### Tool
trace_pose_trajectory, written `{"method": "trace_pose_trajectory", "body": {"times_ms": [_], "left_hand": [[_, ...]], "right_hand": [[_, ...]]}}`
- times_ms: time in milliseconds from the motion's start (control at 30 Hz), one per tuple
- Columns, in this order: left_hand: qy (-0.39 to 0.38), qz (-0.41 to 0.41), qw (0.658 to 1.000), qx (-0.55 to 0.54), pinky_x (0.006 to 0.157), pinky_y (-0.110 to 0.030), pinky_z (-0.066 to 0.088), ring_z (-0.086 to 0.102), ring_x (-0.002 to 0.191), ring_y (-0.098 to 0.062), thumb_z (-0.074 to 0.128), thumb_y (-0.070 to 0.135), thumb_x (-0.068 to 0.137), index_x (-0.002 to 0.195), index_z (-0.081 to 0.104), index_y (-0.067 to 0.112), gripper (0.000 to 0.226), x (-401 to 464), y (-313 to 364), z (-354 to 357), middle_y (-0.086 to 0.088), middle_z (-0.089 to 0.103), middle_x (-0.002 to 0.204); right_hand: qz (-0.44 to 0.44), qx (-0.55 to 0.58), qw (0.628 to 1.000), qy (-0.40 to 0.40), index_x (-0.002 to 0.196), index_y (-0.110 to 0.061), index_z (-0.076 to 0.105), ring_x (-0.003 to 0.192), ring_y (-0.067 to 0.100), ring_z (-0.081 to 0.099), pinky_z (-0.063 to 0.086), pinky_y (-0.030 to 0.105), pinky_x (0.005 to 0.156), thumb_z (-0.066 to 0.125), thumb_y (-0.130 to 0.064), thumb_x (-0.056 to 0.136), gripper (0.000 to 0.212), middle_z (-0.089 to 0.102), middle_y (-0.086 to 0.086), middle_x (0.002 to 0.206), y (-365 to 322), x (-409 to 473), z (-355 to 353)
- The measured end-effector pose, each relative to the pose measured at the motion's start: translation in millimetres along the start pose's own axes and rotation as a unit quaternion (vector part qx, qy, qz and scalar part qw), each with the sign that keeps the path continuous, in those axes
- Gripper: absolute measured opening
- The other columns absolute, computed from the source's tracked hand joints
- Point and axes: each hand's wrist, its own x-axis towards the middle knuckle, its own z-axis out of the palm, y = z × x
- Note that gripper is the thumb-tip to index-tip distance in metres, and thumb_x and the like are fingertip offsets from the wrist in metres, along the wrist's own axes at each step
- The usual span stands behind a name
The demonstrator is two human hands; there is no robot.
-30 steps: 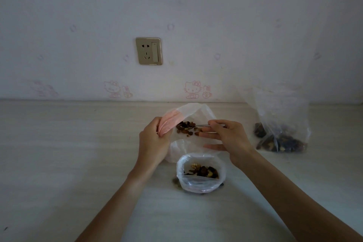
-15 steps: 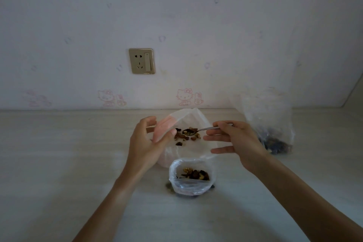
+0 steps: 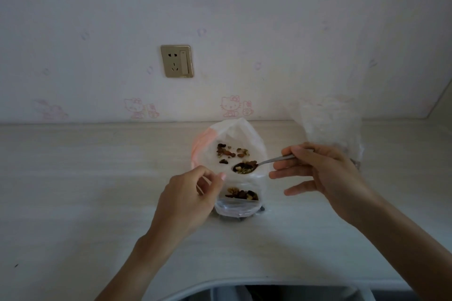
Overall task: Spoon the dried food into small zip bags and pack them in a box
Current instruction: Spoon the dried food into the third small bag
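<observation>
A white plastic bag (image 3: pixel 252 139) with a pink edge lies open at the middle of the table, with dried food (image 3: pixel 231 151) scattered inside it. Just in front of it stands a small clear zip bag (image 3: pixel 236 208), open at the top and partly filled with dried food. My right hand (image 3: pixel 322 176) pinches a metal spoon (image 3: pixel 274 160); its bowl is heaped with dried food and hovers between the two bags. My left hand (image 3: pixel 186 200) is curled at the small bag's left rim and seems to pinch it. No box is in view.
A large clear bag (image 3: pixel 327 127) stands at the back right, its lower part hidden behind my right hand. A wall socket (image 3: pixel 176 61) sits on the wall above the table. The table's curved front edge (image 3: pixel 195 286) is close to my body.
My left hand has let go of the white bag's pink edge and dropped to the small zip bag's rim. The loaded spoon has come out of the white bag toward the small bag.
</observation>
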Motion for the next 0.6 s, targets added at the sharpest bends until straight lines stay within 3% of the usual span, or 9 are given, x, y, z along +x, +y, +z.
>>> {"method": "trace_pose_trajectory", "body": {"times_ms": [200,333,400,467,533,600], "left_hand": [[-0.029,-0.017,0.996,-0.088,0.054,-0.014,0.045,0.065,0.057,-0.005,0.069,0.033,0.097,0.084,0.077,0.027,0.017,-2,3,7,0.016,0.068,0.067],[-0.046,-0.052,0.984,-0.166,0.053,-0.021,0.050,0.065,0.056,-0.009,0.067,0.031,0.099,0.089,0.078,0.023,0.016,0,6,8,0.008,0.068,0.070],[-0.054,-0.079,0.973,-0.209,0.052,-0.027,0.052,0.068,0.055,-0.016,0.068,0.030,0.099,0.090,0.077,0.020,0.016,0,7,9,0.001,0.070,0.069],[-0.065,-0.109,0.959,-0.255,0.050,-0.029,0.053,0.069,0.053,-0.021,0.068,0.027,0.099,0.091,0.077,0.017,0.016,-1,7,9,-0.008,0.072,0.065],[-0.071,-0.131,0.945,-0.291,0.049,-0.027,0.054,0.068,0.053,-0.020,0.068,0.025,0.100,0.091,0.078,0.018,0.015,-2,7,10,-0.012,0.072,0.064],[-0.071,-0.142,0.939,-0.303,0.049,-0.026,0.055,0.069,0.054,-0.019,0.067,0.025,0.100,0.092,0.078,0.019,0.015,-3,5,10,-0.012,0.073,0.064]], "right_hand": [[-0.020,-0.086,0.996,-0.027,0.104,-0.003,0.071,0.088,0.034,0.078,0.063,0.041,0.054,0.052,-0.020,0.105,0.025,0.078,0.018,0.093,10,-18,-4],[-0.116,-0.237,0.964,-0.043,0.105,-0.013,0.072,0.087,0.018,0.078,0.064,0.040,0.058,0.052,-0.020,0.105,0.021,0.079,0.002,0.090,10,-23,-4],[-0.223,-0.395,0.890,-0.056,0.109,-0.018,0.072,0.083,0.003,0.073,0.062,0.027,0.062,0.048,-0.031,0.105,0.027,0.076,-0.009,0.085,6,-29,-4],[-0.334,-0.525,0.778,-0.080,0.108,-0.020,0.072,0.066,0.000,0.064,0.051,0.016,0.059,0.041,-0.037,0.107,0.036,0.069,-0.015,0.077,-2,-37,-2],[-0.386,-0.593,0.699,-0.108,0.107,-0.016,0.073,0.060,0.006,0.062,0.051,0.024,0.054,0.039,-0.035,0.107,0.039,0.071,-0.009,0.080,-9,-43,1],[-0.418,-0.616,0.657,-0.117,0.107,-0.012,0.074,0.061,0.014,0.065,0.054,0.034,0.052,0.041,-0.032,0.106,0.039,0.073,-0.001,0.083,-13,-46,4]]}}
